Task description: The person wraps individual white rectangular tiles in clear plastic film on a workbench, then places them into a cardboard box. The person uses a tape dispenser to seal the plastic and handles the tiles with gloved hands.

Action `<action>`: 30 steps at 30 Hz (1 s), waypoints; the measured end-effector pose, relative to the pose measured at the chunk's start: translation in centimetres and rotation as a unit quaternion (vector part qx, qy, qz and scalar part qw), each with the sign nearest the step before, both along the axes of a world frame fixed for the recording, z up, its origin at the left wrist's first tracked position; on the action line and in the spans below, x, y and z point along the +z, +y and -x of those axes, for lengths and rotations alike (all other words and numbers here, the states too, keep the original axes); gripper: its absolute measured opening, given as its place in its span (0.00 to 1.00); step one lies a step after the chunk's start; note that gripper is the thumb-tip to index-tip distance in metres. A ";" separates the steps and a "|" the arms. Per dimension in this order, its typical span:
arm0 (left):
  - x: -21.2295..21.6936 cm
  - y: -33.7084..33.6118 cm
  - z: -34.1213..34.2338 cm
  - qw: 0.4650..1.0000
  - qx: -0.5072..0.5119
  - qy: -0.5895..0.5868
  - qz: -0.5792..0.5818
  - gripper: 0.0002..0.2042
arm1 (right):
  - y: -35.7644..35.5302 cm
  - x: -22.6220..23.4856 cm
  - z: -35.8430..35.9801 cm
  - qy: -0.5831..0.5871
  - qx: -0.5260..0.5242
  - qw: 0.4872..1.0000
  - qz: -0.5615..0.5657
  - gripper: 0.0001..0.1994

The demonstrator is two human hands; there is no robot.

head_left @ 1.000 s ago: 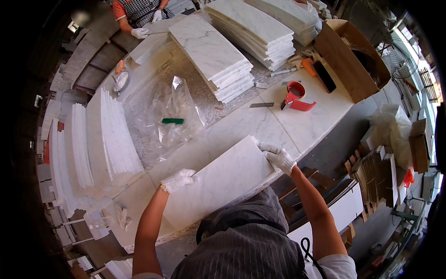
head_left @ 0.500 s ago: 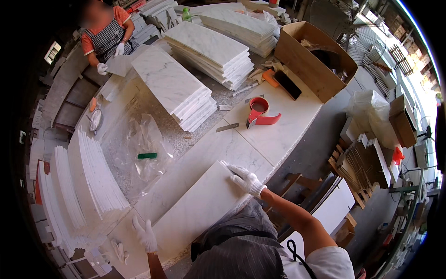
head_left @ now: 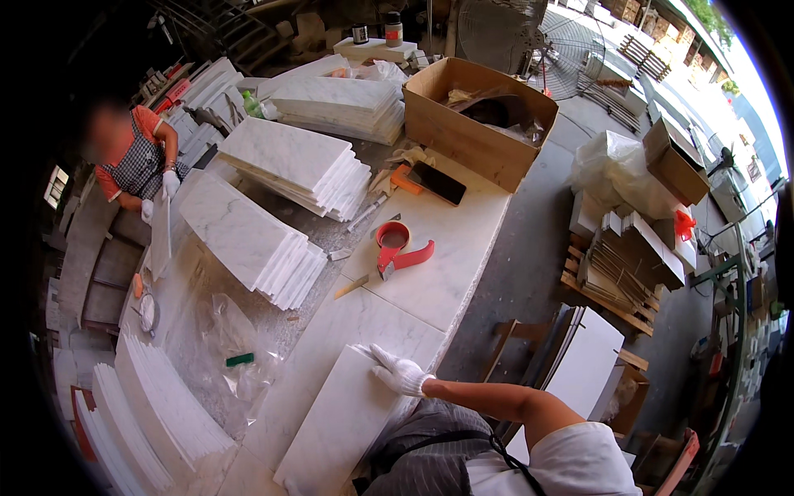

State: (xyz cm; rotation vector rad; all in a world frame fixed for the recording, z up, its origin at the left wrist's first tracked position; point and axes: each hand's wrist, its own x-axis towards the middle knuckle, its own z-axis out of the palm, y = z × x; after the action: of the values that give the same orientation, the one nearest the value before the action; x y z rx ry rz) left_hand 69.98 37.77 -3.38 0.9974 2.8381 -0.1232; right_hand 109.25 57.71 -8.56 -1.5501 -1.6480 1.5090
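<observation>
A white, grey-veined marble slab (head_left: 335, 426) lies on the table in front of me. On its far right corner rests my right hand (head_left: 399, 374) in a white knitted glove, fingers stretched along the edge and apart from one another. Of my left hand (head_left: 291, 487), only a scrap of white glove shows at the lower edge, by the slab's near corner; its fingers are hidden. Beyond the slab lie a flat blade (head_left: 351, 287) and a red tape dispenser (head_left: 405, 255) with a roll of tape in it.
Stacks of marble slabs (head_left: 248, 236) stand across the table. A small green block (head_left: 240, 360) lies on clear plastic film. Farther off are a black phone (head_left: 437, 183) and an open cardboard box (head_left: 471, 149). At the far left, a co-worker (head_left: 136, 157) holds a slab in gloved hands.
My view has shifted, so the table scene sits farther left. My left hand, spread beside the slab before, is now almost out of sight. The co-worker's slab has been tipped more upright.
</observation>
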 end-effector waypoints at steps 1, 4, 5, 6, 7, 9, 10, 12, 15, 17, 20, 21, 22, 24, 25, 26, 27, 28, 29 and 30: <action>-0.1 0.3 0.0 1.000 -0.001 0.001 -0.001 0.31 | -0.1 -0.3 0.1 0.006 -0.003 1.000 0.004 0.31; 0.0 0.1 0.0 1.000 -0.009 0.005 0.000 0.30 | -0.4 -0.8 0.4 0.027 -0.016 0.999 -0.039 0.31; 0.1 0.0 0.0 1.000 -0.012 0.005 0.002 0.29 | -0.6 -0.8 0.5 0.036 -0.021 0.997 -0.061 0.30; 0.1 -0.2 0.1 1.000 -0.013 0.007 0.002 0.29 | -0.8 -0.7 0.5 0.025 -0.021 0.996 -0.077 0.30; 0.0 -0.2 0.1 1.000 -0.016 0.009 0.002 0.29 | -0.9 -0.7 0.5 0.014 -0.021 0.995 -0.094 0.29; -0.2 -0.3 0.1 1.000 -0.025 0.012 0.002 0.28 | -1.1 -0.5 0.4 -0.002 -0.024 0.992 -0.121 0.29; -0.2 -0.4 0.1 0.999 -0.030 0.013 0.004 0.28 | -1.2 -0.2 0.4 -0.008 -0.025 0.991 -0.134 0.28; -0.1 -0.7 0.3 0.999 -0.038 0.013 0.002 0.27 | -1.3 0.1 0.1 -0.020 -0.026 0.988 -0.152 0.28; 0.1 -0.9 0.4 0.998 -0.058 0.012 -0.001 0.26 | -1.9 -0.1 0.0 -0.031 -0.045 0.982 -0.179 0.26; -0.3 -1.0 0.8 0.998 -0.067 0.007 -0.008 0.26 | -1.8 0.4 -0.1 -0.036 -0.043 0.984 -0.170 0.26; -1.0 -1.6 1.3 0.996 -0.088 0.000 -0.017 0.25 | -2.2 0.1 0.5 -0.044 -0.059 0.984 -0.164 0.26; -1.3 -2.1 1.6 0.995 -0.097 0.000 -0.018 0.25 | -2.2 -0.2 0.5 -0.047 -0.063 0.986 -0.149 0.27; -1.5 -2.6 1.8 0.994 -0.104 -0.004 -0.021 0.25 | -2.3 -0.3 0.6 -0.049 -0.064 0.988 -0.133 0.27; -2.1 -3.2 3.0 0.992 -0.126 -0.009 -0.025 0.24 | -3.3 -1.3 0.7 -0.053 -0.128 0.981 -0.139 0.29; -2.4 -3.5 3.6 0.991 -0.132 -0.010 -0.027 0.24 | -4.2 -2.4 0.8 -0.050 -0.164 0.972 -0.158 0.30; -2.6 -4.0 4.1 0.990 -0.138 -0.011 -0.030 0.23 | -5.5 -2.9 0.6 -0.048 -0.198 0.963 -0.176 0.30; -2.8 -4.2 4.8 0.989 -0.145 -0.011 -0.033 0.23 | -7.4 -3.6 0.0 -0.053 -0.221 0.956 -0.185 0.30; -2.8 -4.4 5.6 0.988 -0.151 -0.009 -0.039 0.23 | -9.8 -3.0 -1.0 -0.045 -0.237 0.953 -0.181 0.30; -2.5 -4.4 6.3 0.985 -0.162 -0.007 -0.051 0.23 | -12.7 -2.6 -2.3 -0.066 -0.255 0.949 -0.174 0.30; -2.1 -3.9 6.7 0.981 -0.180 -0.003 -0.068 0.22 | -15.9 -2.0 -4.0 -0.131 -0.271 0.941 -0.155 0.30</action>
State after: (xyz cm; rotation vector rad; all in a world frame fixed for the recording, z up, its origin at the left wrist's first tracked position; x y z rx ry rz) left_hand 63.28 33.90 -5.48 1.5300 2.6577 0.0419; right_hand 113.25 41.78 -10.55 -1.8717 -1.3389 0.7485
